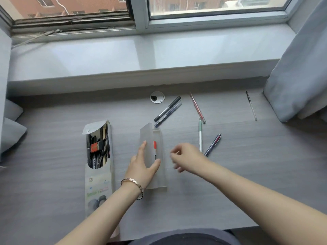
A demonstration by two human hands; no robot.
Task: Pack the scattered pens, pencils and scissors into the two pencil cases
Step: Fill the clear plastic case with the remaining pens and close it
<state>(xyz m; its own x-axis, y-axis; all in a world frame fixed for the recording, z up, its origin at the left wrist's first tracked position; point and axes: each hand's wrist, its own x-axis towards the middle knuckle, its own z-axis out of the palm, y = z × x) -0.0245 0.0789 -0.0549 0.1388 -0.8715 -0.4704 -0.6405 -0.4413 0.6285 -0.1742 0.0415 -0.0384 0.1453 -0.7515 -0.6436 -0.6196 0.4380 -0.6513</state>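
Two pencil cases (98,183) (161,174), six loose pens (168,108) (166,116) (197,106) (200,137) (213,144) (251,105) on the desk (247,174), one pair of scissors (103,147).

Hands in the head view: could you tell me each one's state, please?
Left hand: holding the clear case lid.
Right hand: curled, blurred; cannot tell.

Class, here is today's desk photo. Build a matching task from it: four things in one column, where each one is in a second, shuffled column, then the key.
Column A
1. scissors
2. left hand
3. thin clear pen
4. black capped pen

Column B
a. lying nearest the curtain
b. inside the printed case
c. gripping the frosted case's lid
d. lying closest to the cable port

Pairs: 1-b, 2-c, 3-a, 4-d
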